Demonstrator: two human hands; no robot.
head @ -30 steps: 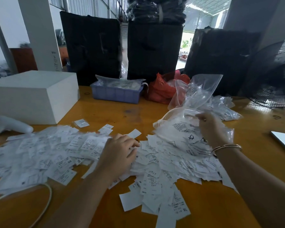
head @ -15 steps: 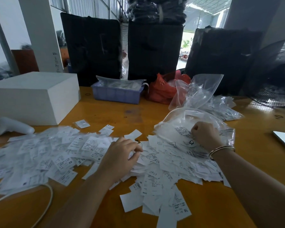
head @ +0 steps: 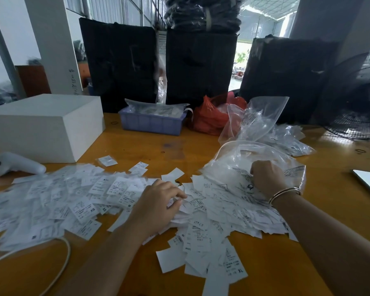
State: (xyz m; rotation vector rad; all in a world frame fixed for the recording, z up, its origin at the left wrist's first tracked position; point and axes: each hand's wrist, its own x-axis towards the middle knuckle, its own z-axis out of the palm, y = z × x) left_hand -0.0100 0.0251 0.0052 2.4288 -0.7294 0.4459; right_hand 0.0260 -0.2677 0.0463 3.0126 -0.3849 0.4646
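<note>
Sorting job: size labels [head: 83,199] and a clear bag [head: 233,167] on the desk [head: 286,263].

Change vs 1 s ago: R hand [head: 267,178] was up at the bag's mouth, now it's lower, nearer the near edge, curled into a fist round the bag's film and pressing it onto the label heap. Bag mouth gapes toward the far edge. L hand [head: 158,206] has barely shifted; it sits mid-desk on the heap w/ fingers curled, thumb and fingertips pinching a few labels. My read: bag is being pinned in place so the L hand can feed labels in, or it's just been emptied. Can't tell which. Either way nearly all labels are still loose, so job is far from done.

Where they are: labels spread from the left edge across to centre, some spilling toward the near edge. Clear bag sits right of centre, on top of the heap.

Counts:
- labels: too many to count
- black bundles [head: 120,60]: 3, along far edge
- white box [head: 41,127]: 1, far-left corner
- blue tray [head: 152,122]: 1, far edge
- red bag [head: 209,118]: 1, beside the tray
- upright bag [head: 263,116]: 1, behind the held one
- white controller [head: 15,164]: 1, left edge
- cable [head: 62,263]: 1, near-left corner
- fan [head: 359,97]: 1, far-right corner
</note>
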